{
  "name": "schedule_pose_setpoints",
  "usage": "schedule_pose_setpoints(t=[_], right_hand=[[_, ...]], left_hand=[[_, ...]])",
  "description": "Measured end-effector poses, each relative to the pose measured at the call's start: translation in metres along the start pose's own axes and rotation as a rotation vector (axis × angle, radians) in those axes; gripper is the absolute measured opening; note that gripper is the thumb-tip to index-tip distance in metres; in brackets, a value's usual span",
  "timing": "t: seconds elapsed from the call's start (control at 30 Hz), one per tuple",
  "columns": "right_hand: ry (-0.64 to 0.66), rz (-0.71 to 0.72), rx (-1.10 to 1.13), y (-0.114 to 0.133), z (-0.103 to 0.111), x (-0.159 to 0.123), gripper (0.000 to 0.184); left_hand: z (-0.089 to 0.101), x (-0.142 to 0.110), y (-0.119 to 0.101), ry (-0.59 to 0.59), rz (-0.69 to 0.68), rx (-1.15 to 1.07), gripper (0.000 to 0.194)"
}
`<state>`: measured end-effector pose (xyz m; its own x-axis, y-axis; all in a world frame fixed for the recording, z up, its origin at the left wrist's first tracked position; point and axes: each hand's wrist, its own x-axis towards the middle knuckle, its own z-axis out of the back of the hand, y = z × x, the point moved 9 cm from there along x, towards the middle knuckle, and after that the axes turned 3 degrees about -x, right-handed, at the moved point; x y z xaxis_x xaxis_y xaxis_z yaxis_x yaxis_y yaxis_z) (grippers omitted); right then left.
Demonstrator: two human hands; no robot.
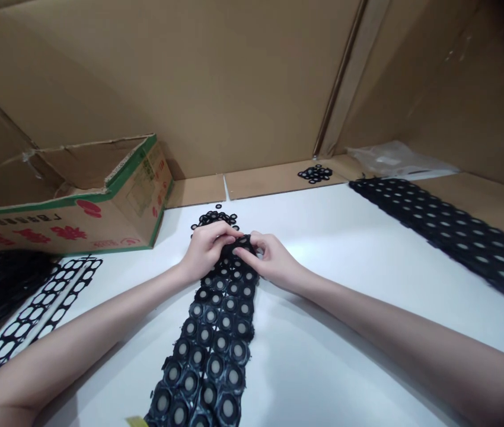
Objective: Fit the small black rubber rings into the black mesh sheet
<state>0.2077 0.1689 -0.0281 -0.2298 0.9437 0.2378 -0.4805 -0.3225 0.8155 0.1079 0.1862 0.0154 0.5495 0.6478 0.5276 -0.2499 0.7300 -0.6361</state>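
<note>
A long black rubber sheet [220, 343] with rows of round rings and pale centres runs from the near edge up to my hands. At its far end, my left hand [211, 248] pinches the sheet's edge between thumb and fingers. Close beside it on the right, my right hand [274, 258] grips the same end, which looks lifted and folded slightly. Just beyond my left hand lies a heap of small black rings [213, 217], partly covered by that hand.
An open cardboard box [131, 201] stands at the left. Below it are an emptied black web [16, 323] and a dark pile [3, 290]. Another ringed sheet [456, 231] lies right, near a clear plastic bag [398, 157]. More rings [315, 174] sit by the back cardboard wall.
</note>
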Motion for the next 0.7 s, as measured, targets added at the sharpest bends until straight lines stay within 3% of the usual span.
schedule_pose_setpoints(t=[0.1, 0.23, 0.33, 0.47, 0.57, 0.7], right_hand=[[-0.001, -0.004, -0.005, -0.001, 0.000, 0.000, 0.027], [-0.014, -0.021, 0.000, -0.003, 0.000, 0.000, 0.030], [-0.032, 0.001, -0.024, -0.002, 0.001, 0.000, 0.034], [-0.030, 0.050, -0.032, 0.003, 0.000, 0.000, 0.032], [-0.012, 0.064, 0.008, 0.004, -0.001, 0.000, 0.025], [-0.010, 0.055, 0.061, 0.004, -0.001, 0.000, 0.023]], left_hand=[[0.002, 0.001, 0.004, -0.009, 0.046, -0.005, 0.019], [-0.001, 0.001, -0.007, 0.050, -0.047, 0.022, 0.014], [-0.001, 0.001, -0.012, 0.031, -0.063, 0.060, 0.011], [0.001, 0.006, 0.003, -0.043, 0.126, -0.056, 0.011], [0.012, 0.009, 0.027, -0.201, 0.335, -0.303, 0.008], [0.020, 0.010, 0.045, -0.304, 0.424, -0.434, 0.011]])
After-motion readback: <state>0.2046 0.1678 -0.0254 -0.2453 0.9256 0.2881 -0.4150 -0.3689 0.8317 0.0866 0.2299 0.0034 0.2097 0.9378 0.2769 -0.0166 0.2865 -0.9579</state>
